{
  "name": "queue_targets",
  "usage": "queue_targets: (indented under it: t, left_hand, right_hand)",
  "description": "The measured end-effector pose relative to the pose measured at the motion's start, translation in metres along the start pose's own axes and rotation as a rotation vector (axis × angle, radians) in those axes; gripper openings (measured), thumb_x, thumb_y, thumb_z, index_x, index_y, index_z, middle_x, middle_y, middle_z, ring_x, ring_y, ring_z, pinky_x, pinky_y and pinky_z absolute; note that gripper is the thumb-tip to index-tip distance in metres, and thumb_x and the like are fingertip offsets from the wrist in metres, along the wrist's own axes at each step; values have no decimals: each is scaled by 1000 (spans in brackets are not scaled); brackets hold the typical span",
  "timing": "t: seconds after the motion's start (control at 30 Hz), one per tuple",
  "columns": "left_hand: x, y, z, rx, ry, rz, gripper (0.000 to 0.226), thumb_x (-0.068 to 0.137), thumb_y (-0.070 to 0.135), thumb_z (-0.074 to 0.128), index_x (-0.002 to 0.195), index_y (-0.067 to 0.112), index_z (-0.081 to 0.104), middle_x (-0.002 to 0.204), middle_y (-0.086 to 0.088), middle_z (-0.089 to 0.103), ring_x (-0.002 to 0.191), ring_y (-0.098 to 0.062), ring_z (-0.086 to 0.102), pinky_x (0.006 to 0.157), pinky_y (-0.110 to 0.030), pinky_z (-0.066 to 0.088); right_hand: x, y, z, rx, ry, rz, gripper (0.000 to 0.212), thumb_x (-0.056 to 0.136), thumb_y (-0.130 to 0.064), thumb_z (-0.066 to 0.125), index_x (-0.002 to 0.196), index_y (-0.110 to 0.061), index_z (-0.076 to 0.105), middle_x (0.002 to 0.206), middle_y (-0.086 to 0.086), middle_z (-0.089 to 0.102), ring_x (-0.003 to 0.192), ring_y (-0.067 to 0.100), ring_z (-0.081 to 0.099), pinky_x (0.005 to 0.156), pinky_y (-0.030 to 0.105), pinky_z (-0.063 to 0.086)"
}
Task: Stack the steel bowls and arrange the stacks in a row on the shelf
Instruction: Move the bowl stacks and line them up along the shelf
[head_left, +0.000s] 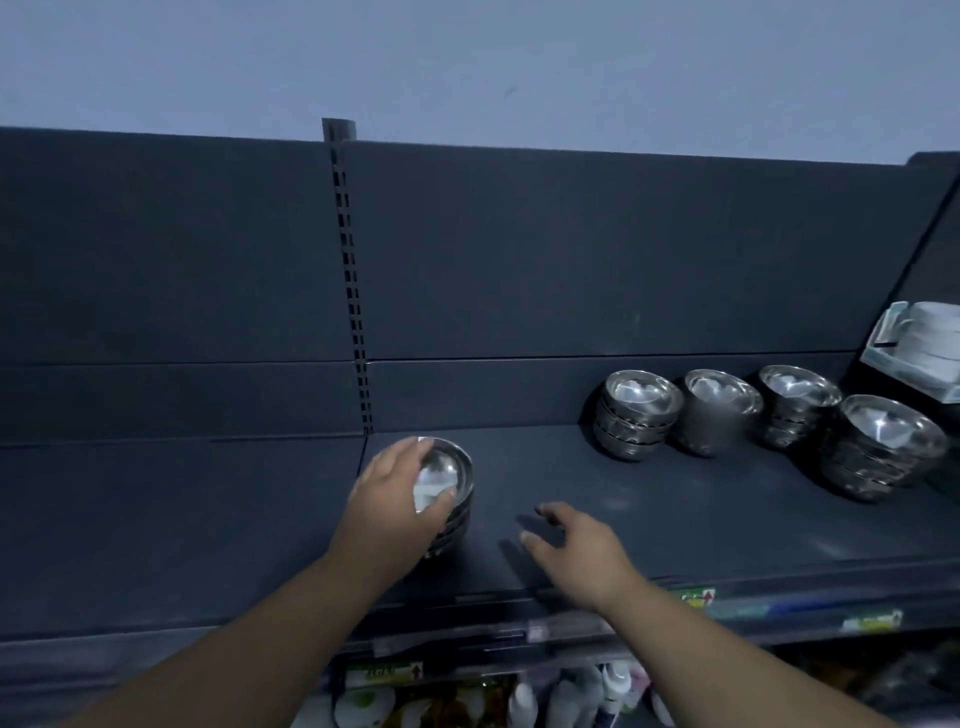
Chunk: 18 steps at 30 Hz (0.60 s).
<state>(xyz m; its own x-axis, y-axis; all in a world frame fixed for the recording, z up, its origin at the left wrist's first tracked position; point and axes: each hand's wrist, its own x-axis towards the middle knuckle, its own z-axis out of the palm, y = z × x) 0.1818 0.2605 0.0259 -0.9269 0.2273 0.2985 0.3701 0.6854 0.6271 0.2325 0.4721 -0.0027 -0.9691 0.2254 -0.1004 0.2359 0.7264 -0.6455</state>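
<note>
A: Head view, lower centre: left hand (400, 486) on a lone stack of bowls (460, 491), just left of the frame's middle. Grip?

B: Clamped, thumb and fingers curled round the rim of the top bowl, palm partly over it. Stack upright on the shelf (675, 519), near the slotted upright (352, 270) in the back panel (571, 249).

A: And the right hand (584, 551)?

B: Just right of centre, low over the shelf surface, well apart from every bowl. Grip apart: fingers spread and loose, nothing held. Dark shadow under the fingertips; touching the shelf or not, cannot tell.

A: Other bowls?

B: Right side of the frame, four more stacks on the same shelf, all mouth up. Three in a row along the back panel: first stack (636, 415), second stack (717, 410), third stack (795, 405), close to one another. Fourth stack (883, 447) further right and nearer the front edge, just beside the third.

A: Anything else?

B: Far right edge, a pale box of white crockery (930, 348), behind the fourth stack. Bottom of the frame, price labels (698, 597) on the shelf's front lip and bottles (571, 696) on the level below. Top of the frame, plain bluish wall (467, 62).
</note>
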Motion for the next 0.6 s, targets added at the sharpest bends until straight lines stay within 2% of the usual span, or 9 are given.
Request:
queue_targets:
  t: [0.1, 0.2, 0.37, 0.6]
  left_hand:
    - [-1, 32, 30, 121, -92, 112, 65, 84, 48, 57, 142, 22, 41, 148, 1, 39, 138, -17, 33, 116, -31, 24]
    - [-9, 58, 74, 234, -230, 154, 68, 88, 46, 56, 146, 24, 32, 153, 2, 32, 141, -14, 27, 117, -26, 18]
    - [-29, 102, 147, 243, -401, 81, 71, 88, 52, 54, 147, 24, 28, 154, 4, 27, 141, -15, 28, 115, -28, 25]
    - [-37, 167, 217, 160, -437, -7, 70, 89, 48, 57, 147, 22, 29, 153, 3, 30, 136, -17, 34, 114, -28, 29]
  right_hand:
    - [-13, 35, -27, -126, 39, -1, 55, 89, -47, 59, 138, -24, 48, 139, 0, 52, 128, 18, 49, 106, 26, 38]
    - [-29, 78, -56, -241, 83, 17, 58, 89, -53, 55, 139, -26, 44, 139, 0, 50, 127, 21, 49, 103, 32, 43]
    - [-53, 154, -110, -318, 103, 65, 63, 88, -58, 51, 141, -25, 41, 138, 2, 50, 126, 23, 49, 101, 36, 45]
    - [-67, 235, -173, -258, 97, 116, 63, 89, -55, 54, 143, -26, 40, 144, 2, 45, 130, 22, 46, 104, 33, 42]
